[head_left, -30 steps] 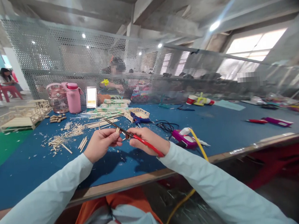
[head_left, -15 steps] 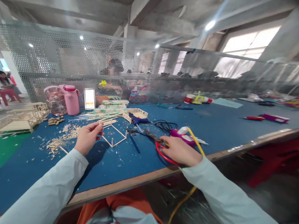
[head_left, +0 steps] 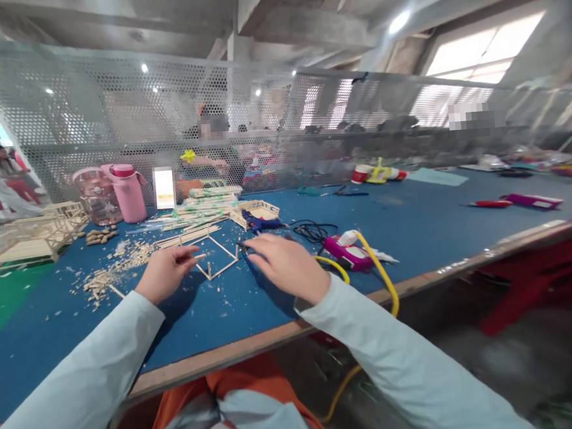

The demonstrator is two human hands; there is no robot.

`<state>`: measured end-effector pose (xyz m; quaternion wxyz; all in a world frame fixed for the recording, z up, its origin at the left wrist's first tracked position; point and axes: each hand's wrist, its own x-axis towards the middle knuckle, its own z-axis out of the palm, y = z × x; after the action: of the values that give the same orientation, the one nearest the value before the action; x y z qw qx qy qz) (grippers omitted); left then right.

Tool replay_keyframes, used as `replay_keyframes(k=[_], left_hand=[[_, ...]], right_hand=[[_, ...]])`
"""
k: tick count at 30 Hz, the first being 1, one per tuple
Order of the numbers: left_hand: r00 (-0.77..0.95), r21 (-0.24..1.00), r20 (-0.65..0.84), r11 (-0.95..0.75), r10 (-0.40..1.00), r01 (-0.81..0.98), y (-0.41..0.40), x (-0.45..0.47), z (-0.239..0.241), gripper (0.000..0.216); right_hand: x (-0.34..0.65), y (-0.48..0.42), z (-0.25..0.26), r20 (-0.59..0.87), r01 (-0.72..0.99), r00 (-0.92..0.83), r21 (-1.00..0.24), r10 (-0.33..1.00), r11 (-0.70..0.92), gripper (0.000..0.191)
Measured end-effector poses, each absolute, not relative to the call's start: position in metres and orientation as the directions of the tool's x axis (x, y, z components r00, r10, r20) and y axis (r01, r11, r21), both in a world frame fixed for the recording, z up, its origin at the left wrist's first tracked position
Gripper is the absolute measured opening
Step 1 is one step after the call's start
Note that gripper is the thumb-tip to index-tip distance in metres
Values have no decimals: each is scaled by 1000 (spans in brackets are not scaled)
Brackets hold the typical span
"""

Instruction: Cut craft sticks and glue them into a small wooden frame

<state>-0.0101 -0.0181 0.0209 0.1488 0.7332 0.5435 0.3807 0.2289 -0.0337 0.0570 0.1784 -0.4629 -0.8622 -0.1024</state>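
Note:
My left hand [head_left: 167, 272] is closed in a pinch, with a short pale wooden stick [head_left: 201, 256] at its fingertips. Just right of those fingers, a thin wooden stick frame [head_left: 224, 269] with short uprights rests on the blue table. My right hand [head_left: 287, 263] reaches over the table right of the frame, fingers stretched forward and thumb a little apart. Beside its fingertips shows the dark tip of a pliers-like tool [head_left: 240, 246]; the rest is covered by the hand. A blue glue gun [head_left: 262, 223] lies behind it.
Wood scraps [head_left: 107, 279] are scattered at left, near a pink bottle [head_left: 128, 196], a clear jug [head_left: 97, 200] and wooden models [head_left: 28, 239]. Stick bundles [head_left: 207, 204] lie at the back. A purple power strip [head_left: 350, 252] with a yellow cable [head_left: 383, 273] sits at right. A mesh screen [head_left: 127, 114] stands behind.
My right hand has left the red-handled scissors and moved left to the dark tool beside the frame. The scissors' red handles no longer show. My left hand has lowered slightly, nearer the frame.

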Motion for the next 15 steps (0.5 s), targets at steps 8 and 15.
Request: replay_keyframes(k=[8, 15], left_hand=[[264, 422, 680, -659, 684, 623, -32, 0, 21, 35], [-76, 828, 465, -402, 882, 391, -26, 10, 13, 42]], right_hand=[[175, -4, 58, 410, 485, -730, -254, 547, 837, 17], [171, 9, 34, 282, 89, -574, -912, 769, 401, 15]])
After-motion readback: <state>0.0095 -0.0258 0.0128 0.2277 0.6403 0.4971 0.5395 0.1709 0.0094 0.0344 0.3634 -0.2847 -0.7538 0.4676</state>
